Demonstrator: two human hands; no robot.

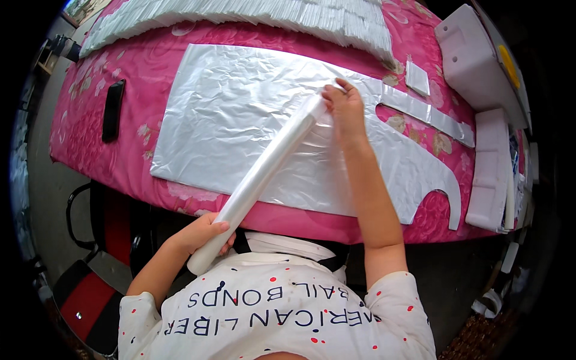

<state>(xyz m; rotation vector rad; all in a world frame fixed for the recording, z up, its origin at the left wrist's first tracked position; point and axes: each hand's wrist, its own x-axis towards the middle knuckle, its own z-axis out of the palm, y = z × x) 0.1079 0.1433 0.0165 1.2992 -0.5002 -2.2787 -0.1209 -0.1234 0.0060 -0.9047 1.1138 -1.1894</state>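
Observation:
A long white roll of plastic film (264, 162) lies slantwise in front of me, its near end by my shirt and its far end over the table. My left hand (207, 233) is closed around the near end, thumb on top. At the far end, the curled fingers of my right hand (346, 111) grip the roll's tip. Under it a shiny, creased white plastic sheet (210, 114) is spread flat, with a long strap at its far right and a curved strap at its near right. Whether it is one layer or several I cannot tell.
A pink flowered cloth (150, 84) covers the table. Folded white packets (258, 12) line the far edge, and a small white stack (417, 79) sits apart. A black phone (113, 111) lies left. White foam boxes (474, 54) stand right; a red-and-black chair (84, 300) is lower left.

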